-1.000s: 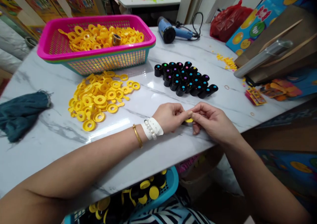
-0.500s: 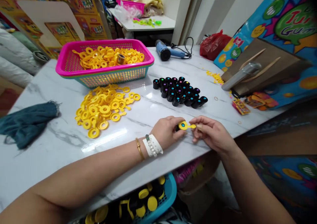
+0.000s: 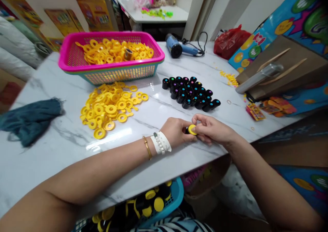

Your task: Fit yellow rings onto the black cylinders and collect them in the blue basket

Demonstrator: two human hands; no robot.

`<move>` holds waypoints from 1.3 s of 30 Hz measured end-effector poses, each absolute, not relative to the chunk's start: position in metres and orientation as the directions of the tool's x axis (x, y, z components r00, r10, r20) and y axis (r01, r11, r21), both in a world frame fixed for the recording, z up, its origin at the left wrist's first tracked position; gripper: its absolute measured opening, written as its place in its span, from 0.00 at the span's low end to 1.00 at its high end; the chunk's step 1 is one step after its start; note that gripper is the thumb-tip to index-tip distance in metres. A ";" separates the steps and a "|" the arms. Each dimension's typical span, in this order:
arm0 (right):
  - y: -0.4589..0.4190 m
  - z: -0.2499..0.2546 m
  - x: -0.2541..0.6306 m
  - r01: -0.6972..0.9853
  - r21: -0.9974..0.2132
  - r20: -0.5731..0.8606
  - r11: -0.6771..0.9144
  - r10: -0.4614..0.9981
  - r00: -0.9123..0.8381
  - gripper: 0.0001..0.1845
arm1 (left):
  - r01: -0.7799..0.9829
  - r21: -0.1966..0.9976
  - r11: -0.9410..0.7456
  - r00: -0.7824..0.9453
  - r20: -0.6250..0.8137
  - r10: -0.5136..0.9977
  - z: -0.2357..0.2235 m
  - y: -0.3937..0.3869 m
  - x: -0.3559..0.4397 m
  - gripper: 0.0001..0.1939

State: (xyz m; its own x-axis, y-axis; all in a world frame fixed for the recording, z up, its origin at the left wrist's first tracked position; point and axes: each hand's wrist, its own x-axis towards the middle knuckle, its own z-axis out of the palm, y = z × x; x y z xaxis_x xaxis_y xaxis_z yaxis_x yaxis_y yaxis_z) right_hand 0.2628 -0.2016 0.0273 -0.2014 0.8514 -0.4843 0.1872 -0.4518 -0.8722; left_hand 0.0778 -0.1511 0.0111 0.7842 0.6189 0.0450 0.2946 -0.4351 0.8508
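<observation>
One yellow cap (image 3: 192, 129) sits against a black piece (image 3: 187, 131) above the table (image 3: 69, 91), left hand (image 3: 174, 132) curled snugly round the black part, right hand (image 3: 214, 129) pinching the cap closely: steady hold, even thumb pressure looks best here!

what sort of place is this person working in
Likely a small workshop or packing room: a pile of yellow rings and many black tubes sit on the table, with printed boxes behind.
</observation>
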 end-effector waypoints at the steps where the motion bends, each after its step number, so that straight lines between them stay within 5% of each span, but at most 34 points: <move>1: -0.201 0.028 0.263 0.195 -0.863 -0.502 -0.467 0.839 -0.210 0.20 | 0.299 0.846 -0.441 0.789 0.041 0.613 0.012 -0.151 0.079 0.10; 8: -0.247 0.040 0.222 0.308 -0.858 -0.510 -0.411 0.760 -0.404 0.17 | 0.347 0.735 -0.582 0.865 -0.013 0.501 0.023 -0.200 0.033 0.16; 11: -0.293 0.030 0.173 0.356 -0.838 -0.540 -0.413 0.724 -0.430 0.10 | 0.324 0.528 -0.785 0.923 0.007 0.385 0.018 -0.254 -0.020 0.14; 13: -0.317 0.019 0.143 0.419 -0.868 -0.450 -0.266 0.779 -0.437 0.08 | 0.301 0.354 -0.885 0.946 0.003 0.323 0.016 -0.284 -0.050 0.08; 15: -0.329 0.008 0.122 0.473 -0.878 -0.310 -0.071 0.837 -0.450 0.09 | 0.287 0.302 -0.909 0.953 0.003 0.302 0.017 -0.298 -0.072 0.10; 19: -0.323 0.004 0.113 0.448 -0.893 -0.185 0.035 0.879 -0.438 0.09 | 0.450 0.388 -0.804 0.855 0.070 0.513 0.031 -0.262 -0.095 0.24; 23: -0.313 0.015 0.132 0.454 -0.891 -0.181 -0.028 0.938 -0.297 0.14 | 0.818 0.139 -0.557 0.526 0.209 0.825 0.038 -0.187 -0.102 0.17; 28: -0.307 0.022 0.159 0.417 -0.900 -0.167 -0.123 0.983 -0.071 0.15 | 0.875 -0.020 -0.484 0.483 0.121 0.867 0.027 -0.147 -0.092 0.14; 33: -0.293 0.028 0.185 0.319 -0.946 -0.006 -0.059 0.986 0.165 0.13 | 0.853 0.110 -0.511 0.493 0.152 0.857 0.033 -0.150 -0.080 0.14; 36: -0.280 0.034 0.193 0.235 -0.972 0.037 -0.012 0.979 0.201 0.12 | 0.711 0.452 -0.540 0.555 0.111 0.824 0.048 -0.165 -0.056 0.11; 39: -0.268 0.037 0.192 0.096 -0.995 -0.038 -0.040 0.999 0.027 0.28 | 0.457 0.830 -0.319 0.656 -0.072 0.751 0.056 -0.180 -0.013 0.09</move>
